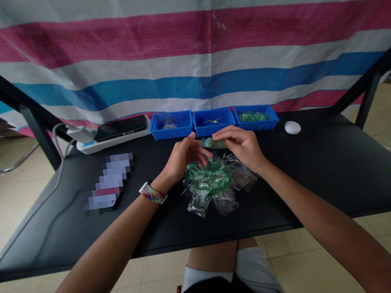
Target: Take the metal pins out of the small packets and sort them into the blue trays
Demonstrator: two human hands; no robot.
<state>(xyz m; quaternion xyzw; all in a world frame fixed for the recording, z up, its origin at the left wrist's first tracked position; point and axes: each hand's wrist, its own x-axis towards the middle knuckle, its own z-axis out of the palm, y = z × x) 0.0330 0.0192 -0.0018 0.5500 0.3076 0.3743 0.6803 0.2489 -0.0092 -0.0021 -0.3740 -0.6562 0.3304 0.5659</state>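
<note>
My right hand (243, 145) pinches a small green-tinted clear plastic packet (214, 143) between thumb and fingers, above the table. My left hand (185, 154) is at the packet's left end, its thumb raised and its fingers loosely curled and apart, with nothing seen in its grip. Whether its fingertips touch the packet I cannot tell. Below both hands lies a pile of green packets (209, 177), with thin metal pieces among them. Clear packets (225, 202) holding small parts lie around the pile's front and right edges.
Three blue bins stand behind: small clear bits in the left bin (172, 132), metal rods in the middle bin (215, 129), green packets in the right bin (258, 126). A white oval object (292, 127), a phone (111, 182) and a power strip (114, 141) with a cable flank them.
</note>
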